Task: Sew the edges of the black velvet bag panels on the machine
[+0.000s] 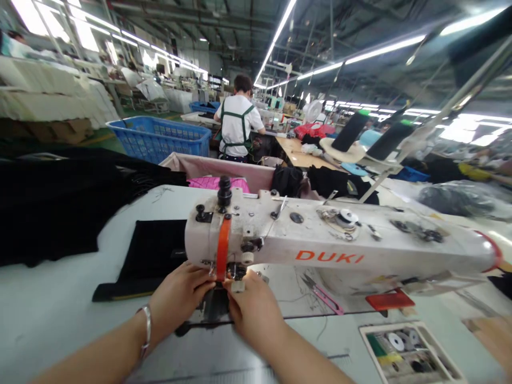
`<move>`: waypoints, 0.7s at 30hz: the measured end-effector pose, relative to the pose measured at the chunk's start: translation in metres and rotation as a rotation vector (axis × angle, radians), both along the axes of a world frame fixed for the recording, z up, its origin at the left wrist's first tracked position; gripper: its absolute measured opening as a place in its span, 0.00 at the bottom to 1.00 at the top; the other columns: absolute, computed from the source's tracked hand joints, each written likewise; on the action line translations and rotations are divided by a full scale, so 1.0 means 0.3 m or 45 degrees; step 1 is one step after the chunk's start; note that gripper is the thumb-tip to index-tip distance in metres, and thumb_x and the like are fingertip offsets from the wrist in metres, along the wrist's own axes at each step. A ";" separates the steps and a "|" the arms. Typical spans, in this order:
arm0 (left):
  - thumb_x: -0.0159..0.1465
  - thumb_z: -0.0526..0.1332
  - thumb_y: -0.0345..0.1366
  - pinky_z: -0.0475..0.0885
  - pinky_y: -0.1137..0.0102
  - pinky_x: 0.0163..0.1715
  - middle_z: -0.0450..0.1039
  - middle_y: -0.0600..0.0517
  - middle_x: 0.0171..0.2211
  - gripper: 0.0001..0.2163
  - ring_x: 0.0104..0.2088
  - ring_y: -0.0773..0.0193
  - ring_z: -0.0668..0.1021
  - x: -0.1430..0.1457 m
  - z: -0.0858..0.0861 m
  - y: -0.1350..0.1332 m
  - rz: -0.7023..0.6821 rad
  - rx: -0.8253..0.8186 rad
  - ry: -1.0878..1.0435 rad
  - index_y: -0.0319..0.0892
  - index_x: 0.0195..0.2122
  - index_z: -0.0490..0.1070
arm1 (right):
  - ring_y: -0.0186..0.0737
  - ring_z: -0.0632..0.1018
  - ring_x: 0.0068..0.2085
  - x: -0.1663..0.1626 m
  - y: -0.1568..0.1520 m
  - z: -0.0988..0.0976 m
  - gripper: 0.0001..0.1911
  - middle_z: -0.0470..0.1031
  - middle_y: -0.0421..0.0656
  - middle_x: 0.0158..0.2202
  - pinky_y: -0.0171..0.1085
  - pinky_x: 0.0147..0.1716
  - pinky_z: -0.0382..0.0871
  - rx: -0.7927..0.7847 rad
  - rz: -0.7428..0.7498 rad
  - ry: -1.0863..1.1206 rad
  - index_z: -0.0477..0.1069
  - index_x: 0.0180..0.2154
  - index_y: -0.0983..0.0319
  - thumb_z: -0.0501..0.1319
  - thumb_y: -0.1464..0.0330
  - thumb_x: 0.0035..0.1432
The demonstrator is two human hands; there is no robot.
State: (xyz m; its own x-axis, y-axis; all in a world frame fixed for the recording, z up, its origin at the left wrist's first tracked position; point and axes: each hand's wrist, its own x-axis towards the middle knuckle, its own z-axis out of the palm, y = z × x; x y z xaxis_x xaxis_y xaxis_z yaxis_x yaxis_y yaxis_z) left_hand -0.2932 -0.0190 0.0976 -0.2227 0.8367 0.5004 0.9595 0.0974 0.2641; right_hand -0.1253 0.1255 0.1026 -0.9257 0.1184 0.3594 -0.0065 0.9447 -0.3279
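A white sewing machine [276, 234] marked DUKI stands in front of me, with an orange strip [223, 248] down its head. Beneath that head, on the left of the needle area, my left hand [182, 290] has its fingers closed at the edge of a folded black fabric piece [154, 250]. My right hand [254, 301] is right of the needle, fingers bent and pressed together close to the presser foot. The machine head and my fingers hide what lies between the fingertips. A pair of pink-handled thread snips [324, 296] lies right of my right hand.
A black fabric pile [52, 202] covers the table's left side. At the right are a red block [390, 300] and a tray of bobbins [412, 352]. Behind the machine stand a pink-lined bin [240, 169], a blue basket [160, 138], thread cones [350, 132] and a seated person [238, 120].
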 end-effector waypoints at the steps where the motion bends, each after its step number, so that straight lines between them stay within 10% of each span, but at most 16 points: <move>1: 0.70 0.58 0.32 0.82 0.68 0.40 0.85 0.53 0.35 0.11 0.37 0.59 0.86 -0.001 -0.002 0.000 -0.001 0.026 0.009 0.48 0.37 0.81 | 0.48 0.77 0.43 -0.002 -0.002 -0.002 0.09 0.80 0.48 0.42 0.42 0.43 0.74 0.025 -0.007 -0.008 0.76 0.40 0.60 0.60 0.76 0.62; 12: 0.69 0.62 0.41 0.83 0.74 0.40 0.86 0.58 0.37 0.07 0.36 0.62 0.87 -0.094 -0.086 -0.002 -0.114 0.119 0.230 0.52 0.40 0.81 | 0.50 0.78 0.44 -0.030 0.002 -0.066 0.13 0.80 0.47 0.44 0.45 0.44 0.76 0.070 -0.006 -0.045 0.73 0.49 0.60 0.60 0.70 0.62; 21: 0.72 0.56 0.37 0.71 0.57 0.62 0.77 0.46 0.60 0.18 0.60 0.50 0.78 -0.050 -0.053 -0.115 0.055 -0.230 0.219 0.46 0.61 0.75 | 0.49 0.76 0.50 0.018 0.010 -0.034 0.18 0.77 0.51 0.52 0.46 0.51 0.76 -0.210 -0.048 0.316 0.74 0.51 0.60 0.57 0.78 0.62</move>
State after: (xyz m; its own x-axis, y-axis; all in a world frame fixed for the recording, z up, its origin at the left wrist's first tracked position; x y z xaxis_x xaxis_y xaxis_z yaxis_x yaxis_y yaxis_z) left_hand -0.3081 -0.0535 0.0817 -0.1848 0.9076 0.3771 0.9828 0.1701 0.0721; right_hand -0.1198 0.1285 0.0923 -0.8058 0.2267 0.5470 -0.0712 0.8801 -0.4695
